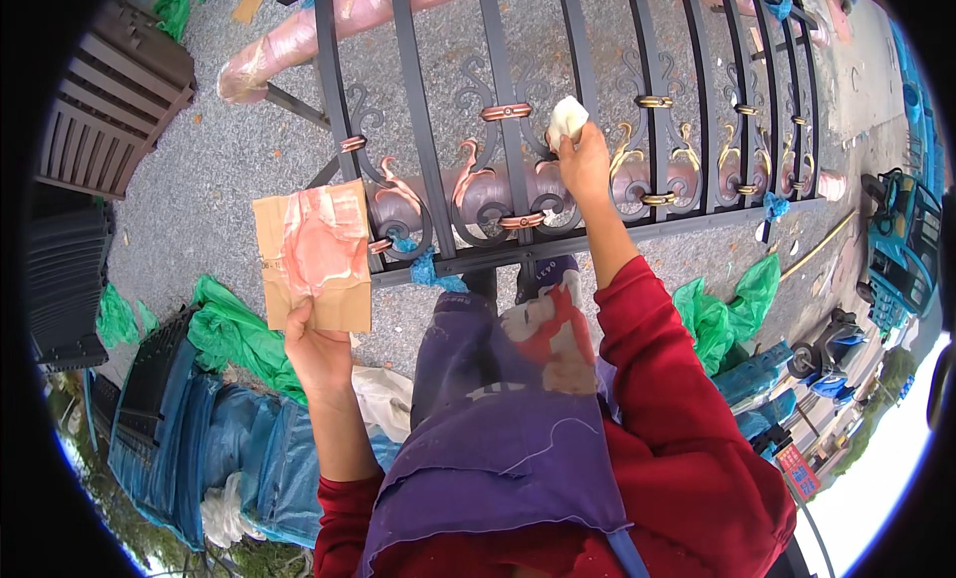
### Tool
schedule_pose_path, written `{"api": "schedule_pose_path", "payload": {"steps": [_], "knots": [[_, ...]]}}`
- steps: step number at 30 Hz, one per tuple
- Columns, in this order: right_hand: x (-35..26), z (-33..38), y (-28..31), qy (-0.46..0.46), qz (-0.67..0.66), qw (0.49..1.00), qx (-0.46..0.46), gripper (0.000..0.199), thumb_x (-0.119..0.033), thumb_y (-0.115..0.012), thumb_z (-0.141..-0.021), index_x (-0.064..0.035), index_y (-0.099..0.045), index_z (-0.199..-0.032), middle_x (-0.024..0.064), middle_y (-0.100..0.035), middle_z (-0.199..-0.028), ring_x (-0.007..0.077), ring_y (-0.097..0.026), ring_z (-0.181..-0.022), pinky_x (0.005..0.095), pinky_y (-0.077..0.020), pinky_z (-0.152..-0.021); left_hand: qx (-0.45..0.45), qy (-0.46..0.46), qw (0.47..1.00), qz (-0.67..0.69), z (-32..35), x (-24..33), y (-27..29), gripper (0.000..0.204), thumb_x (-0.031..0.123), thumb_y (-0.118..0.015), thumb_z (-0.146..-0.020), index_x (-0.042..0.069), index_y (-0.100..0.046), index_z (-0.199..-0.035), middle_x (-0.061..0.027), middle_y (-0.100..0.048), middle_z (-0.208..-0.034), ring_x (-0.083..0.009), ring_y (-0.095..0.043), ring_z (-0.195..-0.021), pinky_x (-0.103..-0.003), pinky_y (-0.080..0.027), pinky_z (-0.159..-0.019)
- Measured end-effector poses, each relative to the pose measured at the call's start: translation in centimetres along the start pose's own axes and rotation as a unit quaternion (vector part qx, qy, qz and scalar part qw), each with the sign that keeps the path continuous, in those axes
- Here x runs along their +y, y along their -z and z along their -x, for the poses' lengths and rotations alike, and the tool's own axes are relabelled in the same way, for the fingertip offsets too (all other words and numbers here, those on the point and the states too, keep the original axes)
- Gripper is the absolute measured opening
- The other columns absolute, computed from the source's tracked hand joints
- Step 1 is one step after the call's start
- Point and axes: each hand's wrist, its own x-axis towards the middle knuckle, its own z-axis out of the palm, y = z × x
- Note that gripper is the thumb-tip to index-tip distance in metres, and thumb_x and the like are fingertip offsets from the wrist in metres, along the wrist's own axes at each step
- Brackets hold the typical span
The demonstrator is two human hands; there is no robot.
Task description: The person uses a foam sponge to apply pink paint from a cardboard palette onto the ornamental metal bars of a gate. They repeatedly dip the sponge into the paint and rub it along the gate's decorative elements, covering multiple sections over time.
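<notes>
I note: 1 L hand (319, 357), 8 o'clock, gripping cardbd. pc. (344, 301) w/ pink smear (324, 241), 9 o'clock. 1 R hand (584, 163), 1 o'clock, pinching wht. wad (568, 118) by blk. metal railing (422, 120), 12 o'clock.

Toward twelve o'clock the railing (499, 60) is black, its collars (506, 111) copper-pink up to twelve and gold around two. At nine, brown cardboard (280, 309) bears a salmon-pink smear (324, 244); the cloth (569, 117) at one is off-white, the apron (498, 468) at six purple.
</notes>
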Motion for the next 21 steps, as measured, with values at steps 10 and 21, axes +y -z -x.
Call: {"api": "schedule_pose_path", "payload": {"steps": [10, 21], "knots": [[0.6, -0.5, 0.4, -0.003, -0.012, 1.000, -0.022, 0.026, -0.013, -0.062, -0.086, 0.0048, -0.050, -0.102, 0.0260, -0.057, -0.104, 0.0450, -0.057, -0.097, 0.0508, -0.0466, -0.085, -0.001, -0.015, 1.000, 0.026, 0.6, -0.6, -0.8, 0.042, 0.012, -0.050, -0.092, -0.001, -0.048, -0.132, -0.0148, -0.061, -0.126, -0.0287, -0.061, -0.116, -0.043, -0.051, -0.097], [-0.9, -1.2, 1.7, 0.025, -0.012, 1.000, 0.011, 0.024, -0.013, -0.062, -0.086, 0.0015, -0.052, -0.103, 0.0220, -0.057, -0.106, 0.0430, -0.058, -0.095, 0.0502, -0.0466, -0.083, 0.006, -0.033, 0.999, 0.033, 1.3, -0.3, -0.7, 0.044, 0.012, -0.051, -0.091, -0.002, -0.046, -0.133, -0.0152, -0.060, -0.129, -0.0292, -0.060, -0.117, -0.043, -0.051, -0.097]]}}
